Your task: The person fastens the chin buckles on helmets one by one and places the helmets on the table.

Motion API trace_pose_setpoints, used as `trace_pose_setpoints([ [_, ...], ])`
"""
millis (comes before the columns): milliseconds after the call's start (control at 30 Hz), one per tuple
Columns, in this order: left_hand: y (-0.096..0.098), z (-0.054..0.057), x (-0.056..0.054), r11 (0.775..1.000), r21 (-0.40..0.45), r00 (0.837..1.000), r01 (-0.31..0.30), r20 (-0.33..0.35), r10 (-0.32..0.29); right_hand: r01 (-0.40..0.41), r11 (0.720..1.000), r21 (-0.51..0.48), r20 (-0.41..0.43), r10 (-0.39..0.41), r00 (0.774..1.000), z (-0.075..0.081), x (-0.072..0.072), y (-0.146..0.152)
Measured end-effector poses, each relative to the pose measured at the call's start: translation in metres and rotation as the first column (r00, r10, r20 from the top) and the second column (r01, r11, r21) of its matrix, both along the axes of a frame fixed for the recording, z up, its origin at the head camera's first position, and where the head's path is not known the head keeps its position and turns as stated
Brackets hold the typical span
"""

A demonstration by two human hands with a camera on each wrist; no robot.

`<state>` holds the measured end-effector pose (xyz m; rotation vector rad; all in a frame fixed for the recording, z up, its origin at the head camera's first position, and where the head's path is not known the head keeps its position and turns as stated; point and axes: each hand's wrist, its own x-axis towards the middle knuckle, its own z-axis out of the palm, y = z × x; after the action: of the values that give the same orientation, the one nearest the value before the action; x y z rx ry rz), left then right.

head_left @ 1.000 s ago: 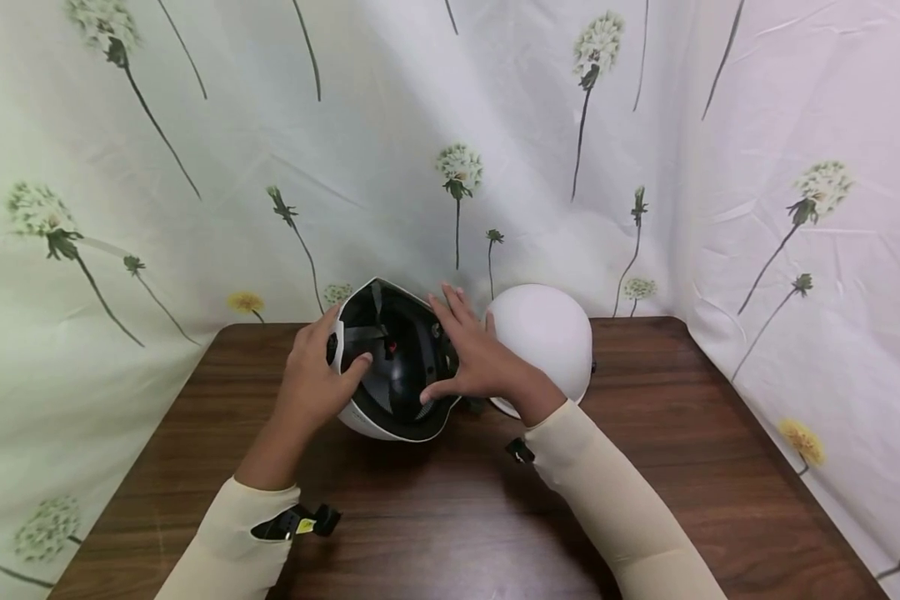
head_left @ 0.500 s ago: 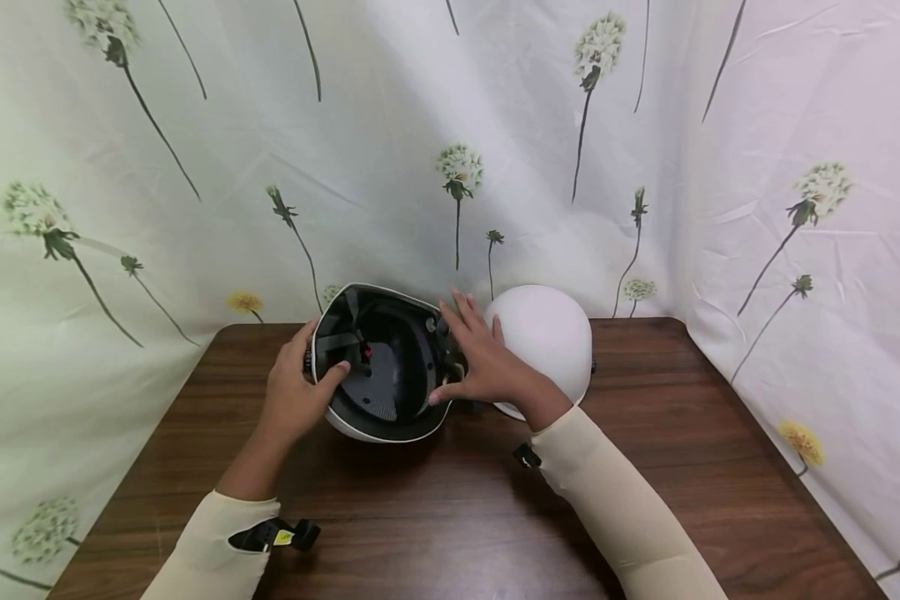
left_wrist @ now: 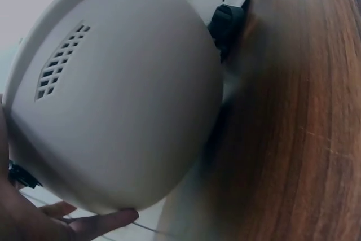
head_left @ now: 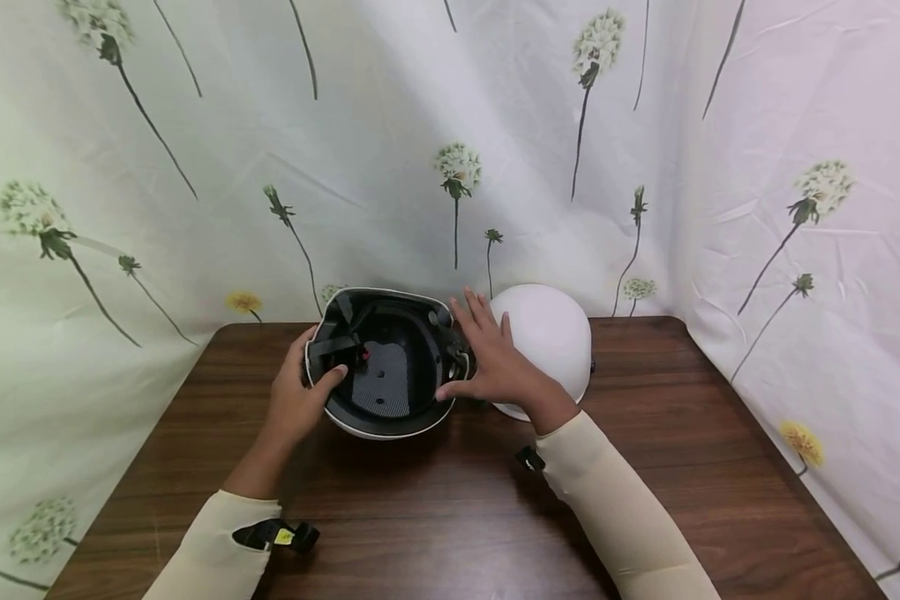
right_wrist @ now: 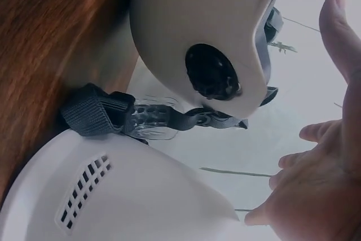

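An upturned white helmet [head_left: 381,392] shows its black lining and straps in the head view. My left hand [head_left: 294,400] grips its left side, thumb over the rim and fingers along the outer shell; the left wrist view shows fingertips under the white shell [left_wrist: 130,94]. On the helmet's other side, my right hand [head_left: 501,368] is spread. From the right wrist it appears apart from the shell [right_wrist: 175,21], with a black round fitting [right_wrist: 211,71] facing it. A second white helmet [head_left: 551,342] rests dome-up beside and partly behind the right hand.
A dark strap with a clear buckle piece [right_wrist: 149,118] lies between the two helmets. Both stand toward the back of the brown wooden table [head_left: 435,517]. Flower-printed white cloth [head_left: 390,150] hangs close behind and along the sides.
The helmet has shifted left and turned with the left hand, so more of its inside faces up. My right hand moved slightly right, staying spread. The second helmet has not moved.
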<state>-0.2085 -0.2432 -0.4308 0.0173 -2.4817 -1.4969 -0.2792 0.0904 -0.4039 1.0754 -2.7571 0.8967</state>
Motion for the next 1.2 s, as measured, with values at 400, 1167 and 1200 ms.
trace_pose_setpoints([
  [400,-0.008,-0.019,-0.008,0.977,0.210,0.996,0.031,0.077,-0.048,0.012,1.000,-0.005,-0.042,-0.013,0.999,0.000,0.000,0.001],
  [1167,-0.005,-0.025,-0.013,0.956,0.287,0.997,0.061,0.021,-0.070,0.019,0.999,-0.026,-0.027,-0.020,0.999,0.003,-0.001,0.007],
  [1200,-0.005,-0.023,-0.012,0.957,0.284,0.998,0.054,0.012,-0.060,0.017,0.999,-0.029,-0.019,-0.018,1.000,0.004,-0.001,0.008],
])
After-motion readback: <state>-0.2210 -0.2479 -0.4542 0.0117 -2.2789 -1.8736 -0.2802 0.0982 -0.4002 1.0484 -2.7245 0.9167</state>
